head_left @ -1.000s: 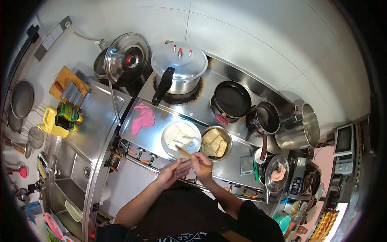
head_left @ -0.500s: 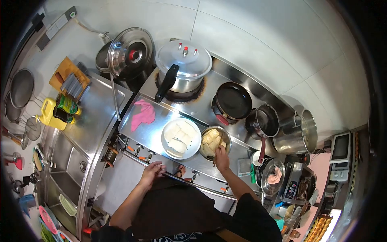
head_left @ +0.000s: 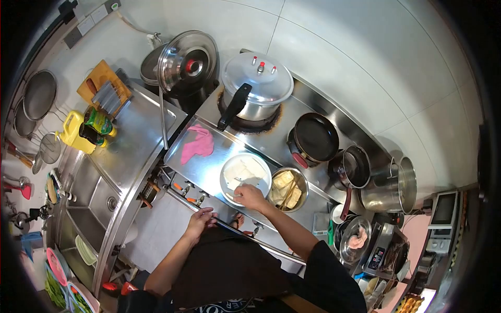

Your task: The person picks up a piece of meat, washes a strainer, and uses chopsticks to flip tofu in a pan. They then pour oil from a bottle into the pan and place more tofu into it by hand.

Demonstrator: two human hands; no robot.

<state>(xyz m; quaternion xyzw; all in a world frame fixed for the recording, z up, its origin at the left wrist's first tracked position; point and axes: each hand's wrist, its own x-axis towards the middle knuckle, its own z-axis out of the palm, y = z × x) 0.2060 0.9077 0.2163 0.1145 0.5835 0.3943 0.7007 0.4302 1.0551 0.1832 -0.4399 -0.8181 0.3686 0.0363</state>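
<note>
My right hand reaches over the near rim of a round white plate. Its fingers are closed at a white tofu block, mostly hidden beneath them. More flat white tofu pieces lie on the plate. To the right stands a steel bowl of pale yellow tofu blocks, with what looks like thin chopsticks among them. My left hand is by the counter's front rail, fingers loosely bent and apart, holding nothing that shows.
Behind the plate are a pressure cooker, a black frying pan and a saucepan. A pink cloth lies left of the plate. A sink and yellow jug are farther left; a tall steel pot is right.
My right hand has left the steel bowl and moved left to the white plate, uncovering the yellow blocks. My left hand stays near the rail. The whole view has shifted slightly.
</note>
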